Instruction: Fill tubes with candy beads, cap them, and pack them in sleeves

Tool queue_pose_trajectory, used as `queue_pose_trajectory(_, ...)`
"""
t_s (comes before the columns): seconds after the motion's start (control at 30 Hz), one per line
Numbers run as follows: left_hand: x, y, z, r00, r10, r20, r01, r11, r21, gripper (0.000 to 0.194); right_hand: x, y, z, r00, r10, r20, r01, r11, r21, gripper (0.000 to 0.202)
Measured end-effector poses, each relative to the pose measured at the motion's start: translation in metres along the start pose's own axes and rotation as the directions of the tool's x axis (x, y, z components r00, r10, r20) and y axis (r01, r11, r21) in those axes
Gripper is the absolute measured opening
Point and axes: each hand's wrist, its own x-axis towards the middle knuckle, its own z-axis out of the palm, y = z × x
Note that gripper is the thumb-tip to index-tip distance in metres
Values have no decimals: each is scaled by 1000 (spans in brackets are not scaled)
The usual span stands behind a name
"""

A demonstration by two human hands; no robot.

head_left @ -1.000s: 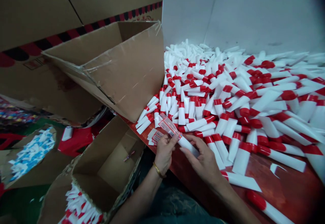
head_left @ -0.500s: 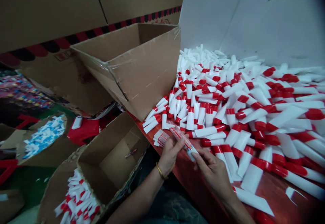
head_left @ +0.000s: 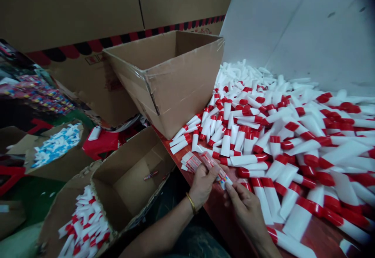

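Observation:
A narrow printed packet (head_left: 223,179), clear with red print and small coloured marks, lies between my two hands above the red table edge. My left hand (head_left: 203,185), with a gold bangle at the wrist, pinches its upper part between thumb and fingers. At its lower end, the thumb and fingertips of my right hand (head_left: 243,201) close on the corner. What is inside the packet I cannot make out. Just beyond my left hand lies a small fanned stack of red-printed packets (head_left: 190,160). White tubes with red caps (head_left: 246,159) are heaped close to both hands.
A large cardboard box (head_left: 184,82) stands at the table's left edge. Below it is an open carton (head_left: 125,187) with a small wrapped item inside. Further left are capped tubes (head_left: 86,223) in a box, blue-and-white pieces (head_left: 57,145), and a red stool (head_left: 101,143).
The camera view has swung a little left, so the scene sits further right. Both hands keep hold of the packet, with my right fingers shifted slightly at its lower end.

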Motion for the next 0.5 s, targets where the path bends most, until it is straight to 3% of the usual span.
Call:
queue_pose_trajectory(0.27, -1, -10, -5, 999, 32, 41, -35, 996, 84, 33, 0, -5, 9, 997, -54, -63, 53, 998, -15, 36)
queue_pose_trajectory(0.5, 3, -14, -9, 999, 32, 26, -35, 993, 109, 35, 7, 5, 11, 983, -186, -1, 181, 959, -217, 39)
